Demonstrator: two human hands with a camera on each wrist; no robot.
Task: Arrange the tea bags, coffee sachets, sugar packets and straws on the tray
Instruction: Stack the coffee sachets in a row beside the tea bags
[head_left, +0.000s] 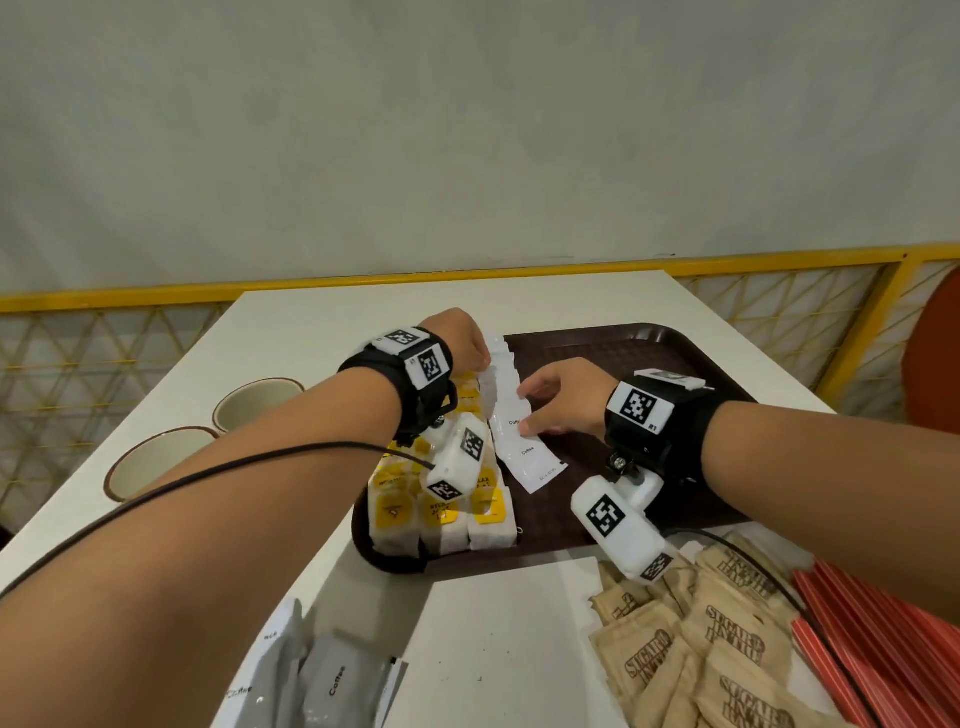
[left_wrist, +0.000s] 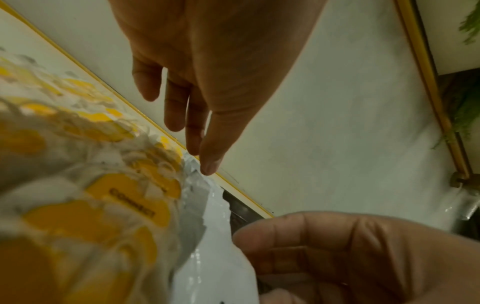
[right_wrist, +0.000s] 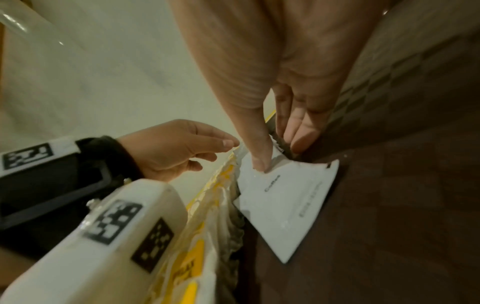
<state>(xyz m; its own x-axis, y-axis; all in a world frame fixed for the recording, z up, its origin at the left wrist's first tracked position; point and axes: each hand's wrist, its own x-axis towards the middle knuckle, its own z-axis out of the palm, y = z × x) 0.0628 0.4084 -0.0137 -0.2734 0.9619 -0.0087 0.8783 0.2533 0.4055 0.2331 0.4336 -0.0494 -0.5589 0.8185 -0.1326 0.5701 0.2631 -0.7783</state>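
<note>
We see a brown tray on the white tabletop, with tea bags packed along its left side and a row of white coffee sachets beside them. Our right hand presses its thumb on the sachets, fingers straight; our left hand touches the row's far end, grip relaxed. Sugar packets and red straws lie off the tray, near us.

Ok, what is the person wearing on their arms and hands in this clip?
Both forearms are bare, with no sleeves or gloves. The left hand and the right hand each have a black wrist strap carrying white blocks printed with black-and-white square markers. A thin black cable runs along the left forearm.
</note>
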